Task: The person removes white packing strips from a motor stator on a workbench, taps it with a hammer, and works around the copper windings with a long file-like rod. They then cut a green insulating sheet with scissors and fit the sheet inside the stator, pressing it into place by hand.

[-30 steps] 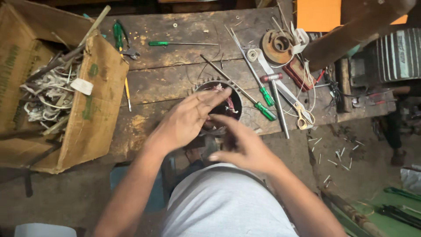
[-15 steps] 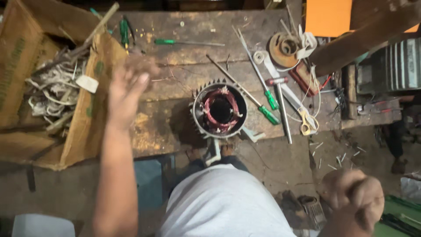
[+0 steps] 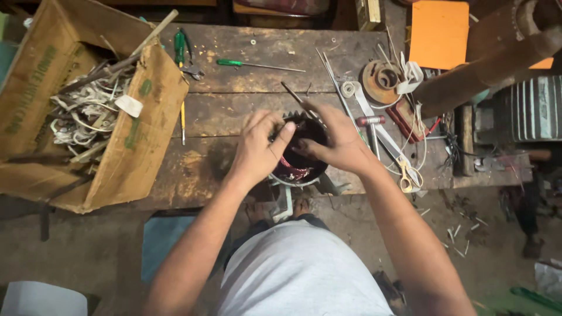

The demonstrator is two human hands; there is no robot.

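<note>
The stator (image 3: 300,153), a round motor core with reddish windings, sits at the near edge of the bench (image 3: 234,111), and both hands, flung wide apart half a second ago, have come back onto it. The left hand (image 3: 257,146) lies over its left rim, fingers curved and thumb reaching inward; the right hand (image 3: 336,140) cups the right rim, pinching a thin rod (image 3: 295,98) that slants up to the far left. A cardboard box (image 3: 134,134) of scrap stands left, scissors (image 3: 407,175) lie right.
</note>
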